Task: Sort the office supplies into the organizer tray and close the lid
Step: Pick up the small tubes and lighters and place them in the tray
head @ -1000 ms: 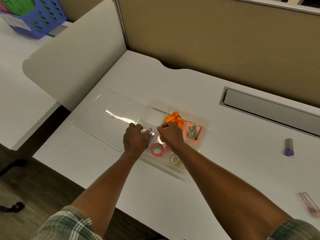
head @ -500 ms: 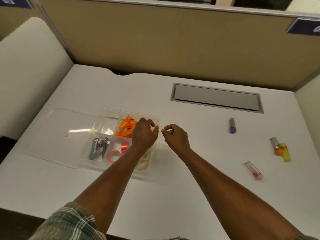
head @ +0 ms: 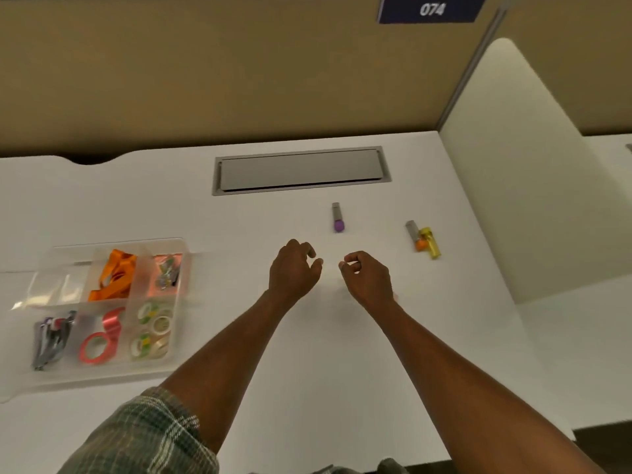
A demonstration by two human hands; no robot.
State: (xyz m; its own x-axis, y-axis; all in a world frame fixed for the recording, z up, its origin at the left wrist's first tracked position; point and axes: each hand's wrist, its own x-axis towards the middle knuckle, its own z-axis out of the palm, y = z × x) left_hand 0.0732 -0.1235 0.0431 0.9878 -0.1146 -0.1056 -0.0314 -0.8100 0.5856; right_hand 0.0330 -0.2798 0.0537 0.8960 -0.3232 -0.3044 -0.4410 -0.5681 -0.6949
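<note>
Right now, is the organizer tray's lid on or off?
Off. The organizer tray stands open, its orange ribbon and tape rolls uncovered; the clear lid lies flat beside it on the desk.

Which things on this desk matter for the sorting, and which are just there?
Job: organizer tray, purple-capped tube, orange-capped tube, yellow tube.
Just there: cable hatch, number sign, side divider.

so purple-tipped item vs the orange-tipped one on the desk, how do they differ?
The purple-tipped item lies alone, nearly straight toward the far wall, nearer both hands. The orange-tipped item lies slanted, further right, against a yellow item. Their tips are purple and orange respectively. Both have grey bodies with the coloured end toward the person, and both rest on the desk, outside the organizer tray.
</note>
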